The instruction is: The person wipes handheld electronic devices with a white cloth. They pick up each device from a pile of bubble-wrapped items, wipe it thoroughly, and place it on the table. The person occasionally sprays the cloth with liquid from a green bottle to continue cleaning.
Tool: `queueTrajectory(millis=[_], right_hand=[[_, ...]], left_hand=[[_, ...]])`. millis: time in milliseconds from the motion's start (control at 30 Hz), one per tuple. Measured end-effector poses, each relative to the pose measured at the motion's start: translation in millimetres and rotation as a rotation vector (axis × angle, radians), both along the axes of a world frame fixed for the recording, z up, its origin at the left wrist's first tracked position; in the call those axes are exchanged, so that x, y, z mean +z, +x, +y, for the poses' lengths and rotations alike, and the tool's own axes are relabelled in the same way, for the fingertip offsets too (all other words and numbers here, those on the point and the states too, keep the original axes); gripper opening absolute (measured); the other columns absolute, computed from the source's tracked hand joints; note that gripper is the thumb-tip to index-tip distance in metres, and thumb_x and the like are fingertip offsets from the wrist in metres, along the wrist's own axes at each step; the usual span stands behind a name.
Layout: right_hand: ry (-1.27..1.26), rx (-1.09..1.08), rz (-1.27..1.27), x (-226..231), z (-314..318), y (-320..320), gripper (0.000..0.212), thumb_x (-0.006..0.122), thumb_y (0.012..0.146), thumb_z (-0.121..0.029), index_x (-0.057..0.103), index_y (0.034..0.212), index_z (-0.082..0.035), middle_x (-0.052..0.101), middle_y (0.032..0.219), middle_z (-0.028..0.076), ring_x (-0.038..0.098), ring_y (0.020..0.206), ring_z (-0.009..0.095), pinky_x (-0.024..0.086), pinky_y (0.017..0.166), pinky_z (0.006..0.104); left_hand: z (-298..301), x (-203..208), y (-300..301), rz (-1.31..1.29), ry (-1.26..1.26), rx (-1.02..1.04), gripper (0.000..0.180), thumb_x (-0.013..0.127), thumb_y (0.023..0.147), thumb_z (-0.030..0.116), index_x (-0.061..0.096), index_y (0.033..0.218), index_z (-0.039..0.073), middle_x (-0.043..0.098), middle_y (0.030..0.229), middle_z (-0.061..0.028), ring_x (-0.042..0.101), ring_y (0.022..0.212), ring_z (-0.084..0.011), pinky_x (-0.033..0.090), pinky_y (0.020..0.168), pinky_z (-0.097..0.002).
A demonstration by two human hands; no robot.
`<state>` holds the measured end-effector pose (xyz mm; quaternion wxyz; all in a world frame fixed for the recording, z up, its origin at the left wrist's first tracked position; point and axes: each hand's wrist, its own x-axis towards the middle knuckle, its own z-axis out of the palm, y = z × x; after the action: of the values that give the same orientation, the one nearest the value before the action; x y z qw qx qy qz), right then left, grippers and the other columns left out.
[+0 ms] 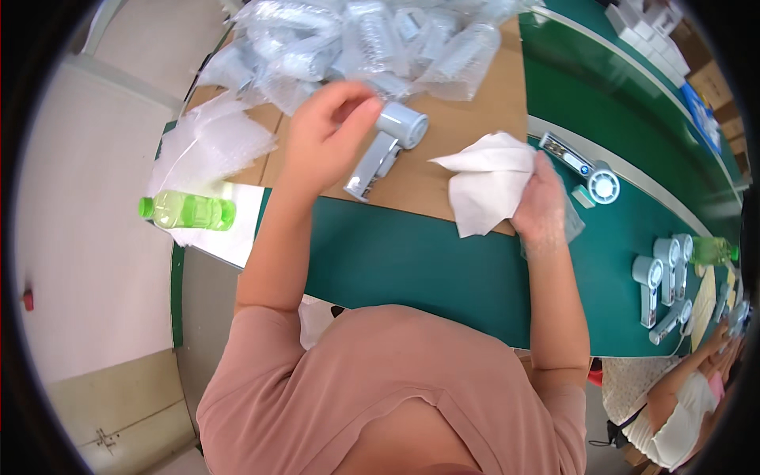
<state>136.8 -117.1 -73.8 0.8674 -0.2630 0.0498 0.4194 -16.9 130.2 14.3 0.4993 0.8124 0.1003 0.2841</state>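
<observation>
A light blue-grey handheld fan (372,162) lies on the brown cardboard, its round head toward the far right. Just left of that head is my left hand (324,131), slightly blurred, fingers curled with a gap to the thumb. Nothing shows in it; whether it touches the fan I cannot tell. My right hand (543,204) grips a white cloth (489,180) that hangs in folds over the cardboard's right edge. Clear plastic film (571,220) shows around that hand. A second handheld fan (582,166) lies beyond it on the green table.
Bubble-wrapped packages (372,43) pile up at the far side. Bubble wrap sheets (207,142) and a green bottle (190,211) lie at left. Several handheld fans (649,273) lie at right, near another person's arm (669,388). The green table (412,257) runs along my front.
</observation>
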Motion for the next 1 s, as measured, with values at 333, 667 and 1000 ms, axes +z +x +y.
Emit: queueTrajectory(millis=[333,667,1000], right_hand=[[-0.258,-0.603,-0.614,104,29,-18,0.035,0.047,0.094,-0.001,0.047,0.128,0.003,0.054,0.128,0.017,0.055,0.117,0.028,0.046,0.102,0.0442],[-0.838,0.449,-1.988,68,56,-30,0.044,0.062,0.086,-0.02,0.056,0.129,-0.01,0.042,0.143,0.018,0.039,0.132,0.037,0.031,0.11,0.0407],[-1.157,0.192,-1.763,38,122,-40,0.038,0.056,0.086,-0.034,0.058,0.117,-0.011,0.065,0.105,0.021,0.059,0.101,0.039,0.044,0.091,0.0453]], left_hand=[[-19,-56,-59,0.425,0.315,0.028,0.039,0.075,0.073,0.018,0.063,0.105,-0.001,0.061,0.091,-0.0134,0.06,0.078,-0.026,0.05,0.069,-0.0341],[-25,-64,-58,0.424,0.371,-0.007,0.046,0.076,0.072,0.024,0.061,0.109,0.0,0.061,0.097,-0.0134,0.06,0.087,-0.0296,0.049,0.074,-0.0362],[-29,-87,-51,0.392,0.499,0.085,0.048,0.078,0.069,0.026,0.058,0.106,0.002,0.058,0.097,-0.0142,0.057,0.086,-0.0336,0.047,0.073,-0.0412]])
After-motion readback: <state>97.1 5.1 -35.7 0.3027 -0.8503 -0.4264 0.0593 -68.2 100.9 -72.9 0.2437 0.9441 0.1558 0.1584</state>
